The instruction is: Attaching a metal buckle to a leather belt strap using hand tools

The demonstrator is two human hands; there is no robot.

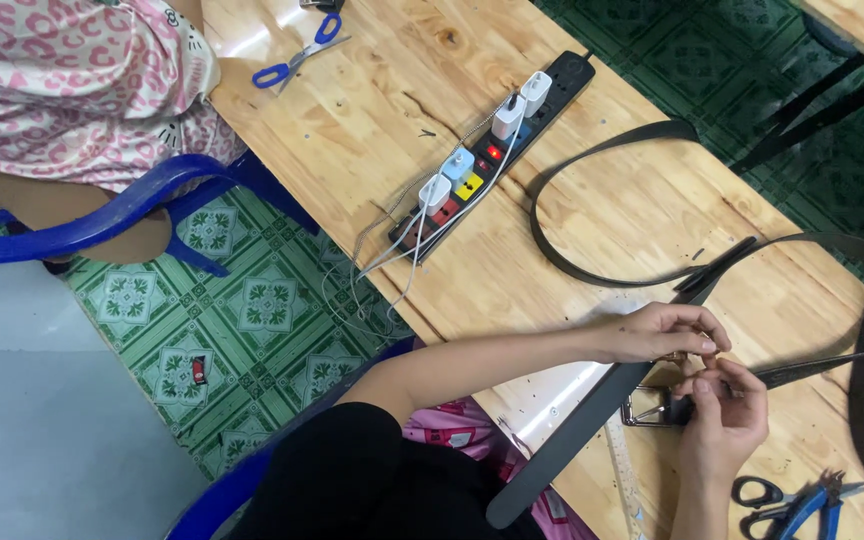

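Pinching one black belt [592,410] and its single buckle [652,408], left hand [657,333] and right hand [722,415] grip tightly.

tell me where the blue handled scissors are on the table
In the head view, one pair of blue-handled scissors lies at the top left of the wooden table, left of the power strip; another pair sits bottom right, beside the right hand.

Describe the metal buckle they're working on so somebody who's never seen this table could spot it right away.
Start at the long wooden table and go to its near edge, where both hands meet over a black belt. Just below the left hand, beside the right hand, sits the buckle: a shiny silver rectangular frame, the only bright metal piece among the dark straps.
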